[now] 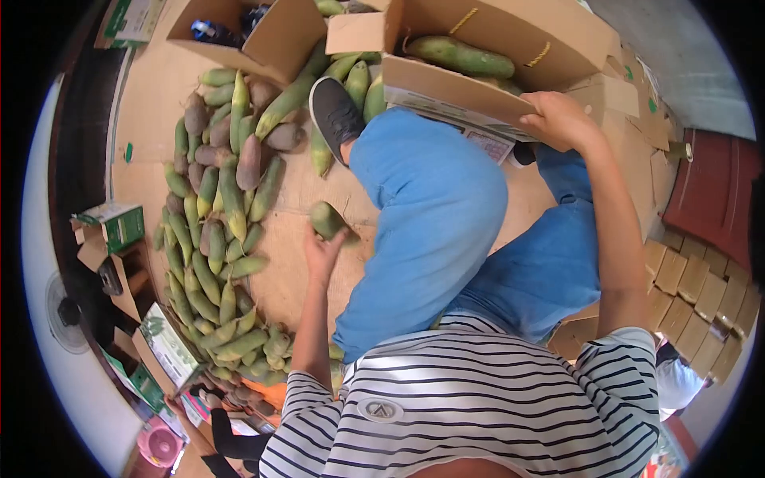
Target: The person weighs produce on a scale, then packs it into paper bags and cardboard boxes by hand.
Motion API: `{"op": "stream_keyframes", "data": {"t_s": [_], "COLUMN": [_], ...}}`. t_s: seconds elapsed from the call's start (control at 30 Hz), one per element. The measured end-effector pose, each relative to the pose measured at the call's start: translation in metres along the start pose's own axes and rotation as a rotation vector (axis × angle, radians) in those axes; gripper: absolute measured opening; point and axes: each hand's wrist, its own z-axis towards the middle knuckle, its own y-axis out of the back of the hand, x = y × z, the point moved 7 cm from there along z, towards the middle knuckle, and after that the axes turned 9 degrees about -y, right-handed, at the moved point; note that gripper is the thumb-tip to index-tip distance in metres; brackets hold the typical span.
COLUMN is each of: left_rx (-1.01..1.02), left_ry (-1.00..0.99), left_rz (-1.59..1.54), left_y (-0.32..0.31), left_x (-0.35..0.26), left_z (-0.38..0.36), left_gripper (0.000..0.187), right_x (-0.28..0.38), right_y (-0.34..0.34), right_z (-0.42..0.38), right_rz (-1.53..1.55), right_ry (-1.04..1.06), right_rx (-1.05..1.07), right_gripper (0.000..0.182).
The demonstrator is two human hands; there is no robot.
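Observation:
My left hand (323,248) is closed around a stubby green radish (325,218), held above the floor beside my bent knee. Its far end points away from me. My right hand (556,121) grips the near edge of an open cardboard box (470,89), fingers curled over the rim. Inside that box lies a large green radish (460,56), with part of another below it. Left of my leg spreads a big heap of green radishes (231,199), with several reddish-purple radishes (249,162) among them.
Another open carton (275,40) with dark blue items stands at the top. My shoe (335,111) rests beside the radishes. Stacked small cartons (693,295) stand at the right. Green-and-white boxes (166,342), a pink basin (158,443) and another person's arm (191,426) are at lower left.

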Motion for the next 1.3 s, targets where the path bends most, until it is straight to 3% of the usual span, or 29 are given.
{"op": "stream_keyframes", "data": {"t_s": [0.07,0.13,0.2,0.3,0.37,0.43,0.5,0.53,0.6,0.73,0.9,1.0,1.23,1.3], "left_rx": [-0.139,-0.298,-0.484,-0.493,-0.337,-0.019,0.174,0.100,0.017,0.227,0.245,0.164,-0.275,-0.421], "left_ry": [-0.147,-0.504,-0.545,-0.668,-0.802,-0.784,-0.657,-0.679,-0.756,-0.214,0.034,0.141,-0.018,0.086], "left_rz": [-0.127,-0.242,-0.329,-0.601,-0.468,-0.510,-0.343,-0.132,0.015,-0.172,0.126,0.260,0.659,0.725], "left_y": [0.020,0.035,0.045,0.022,-0.012,-0.065,-0.095,-0.098,-0.085,-0.060,-0.015,0.010,0.091,0.127], "left_x": [-0.067,-0.195,-0.241,-0.325,-0.365,-0.381,-0.369,-0.349,-0.314,-0.165,0.002,0.061,0.074,0.082], "left_z": [0.042,0.066,0.074,0.075,0.084,0.100,0.115,0.118,0.115,0.106,0.048,0.027,0.054,0.069], "left_gripper": [0.060,0.058,0.046,0.041,0.042,0.047,0.054,0.059,0.052,0.038,0.038,0.040,0.043,0.047], "right_x": [-0.001,-0.004,-0.003,-0.004,-0.003,-0.002,-0.002,-0.004,-0.008,-0.004,-0.001,0.007,0.006,0.007], "right_y": [-0.001,-0.004,-0.002,-0.002,-0.003,-0.001,-0.003,-0.005,-0.005,-0.003,-0.006,-0.002,-0.008,-0.009], "right_z": [-0.002,-0.001,-0.002,-0.004,-0.004,-0.006,-0.006,-0.005,-0.003,-0.006,0.000,-0.002,0.007,0.008], "right_rz": [0.002,-0.010,-0.037,-0.100,-0.135,-0.145,-0.151,-0.155,-0.152,-0.124,-0.110,-0.030,0.020,0.042], "right_ry": [-0.006,-0.038,-0.075,-0.099,-0.095,-0.085,-0.066,-0.055,-0.064,-0.056,0.030,-0.002,-0.083,-0.101], "right_rx": [-0.023,-0.020,0.001,0.005,0.011,-0.031,-0.060,-0.070,-0.065,-0.038,-0.052,-0.010,0.042,0.040], "right_gripper": [0.024,0.024,0.026,0.024,0.023,0.025,0.027,0.027,0.027,0.026,0.026,0.029,0.032,0.031]}}
